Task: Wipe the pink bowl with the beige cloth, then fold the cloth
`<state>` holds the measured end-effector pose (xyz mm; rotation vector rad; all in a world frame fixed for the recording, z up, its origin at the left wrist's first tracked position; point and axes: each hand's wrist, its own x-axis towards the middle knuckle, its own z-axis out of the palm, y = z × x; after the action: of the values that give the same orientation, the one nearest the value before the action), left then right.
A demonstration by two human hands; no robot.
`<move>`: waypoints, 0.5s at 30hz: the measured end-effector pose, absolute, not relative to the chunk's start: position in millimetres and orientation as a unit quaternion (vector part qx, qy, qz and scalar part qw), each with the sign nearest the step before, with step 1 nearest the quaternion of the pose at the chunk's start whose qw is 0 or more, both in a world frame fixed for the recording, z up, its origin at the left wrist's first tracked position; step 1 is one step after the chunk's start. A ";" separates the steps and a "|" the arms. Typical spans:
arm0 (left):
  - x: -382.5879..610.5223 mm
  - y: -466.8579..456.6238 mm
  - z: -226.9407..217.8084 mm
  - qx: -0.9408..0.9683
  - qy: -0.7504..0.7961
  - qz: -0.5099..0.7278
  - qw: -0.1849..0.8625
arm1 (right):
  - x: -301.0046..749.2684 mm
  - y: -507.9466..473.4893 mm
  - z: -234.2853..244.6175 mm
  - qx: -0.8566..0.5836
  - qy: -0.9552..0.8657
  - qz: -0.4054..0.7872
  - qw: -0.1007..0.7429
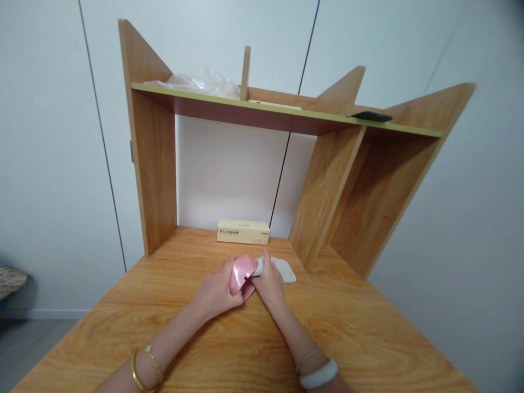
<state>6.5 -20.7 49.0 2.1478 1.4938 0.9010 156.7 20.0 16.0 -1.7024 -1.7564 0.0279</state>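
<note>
A pink cloth (239, 273) is grasped in the grip of the left hand (215, 292), lifted slightly off the tabletop (347, 327) near its middle. A white cloth (286, 269) is laid flat just to the right, touching the pink one. Its left end is clenched in the grip of the right hand (269, 284), with the forefinger stretched along it. A pale box (243, 231) is set farther back. On the shelf (262, 112) above, a plastic bag (200, 84) is seen at the left.
</note>
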 end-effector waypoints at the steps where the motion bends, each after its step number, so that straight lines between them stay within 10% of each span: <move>1: 4.4 -19.7 48.2 0.771 0.517 0.319 0.192 | 157.2 20.4 14.9 -0.658 -0.672 0.032 0.338; 15: 0.2 3.7 7.6 0.716 0.393 0.474 0.329 | 155.9 36.6 -14.9 -0.547 -0.603 0.205 0.543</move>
<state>0.2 3.7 7.6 1.8739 1.0285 1.2413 155.9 36.6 -14.9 -1.2977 -1.4312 0.4875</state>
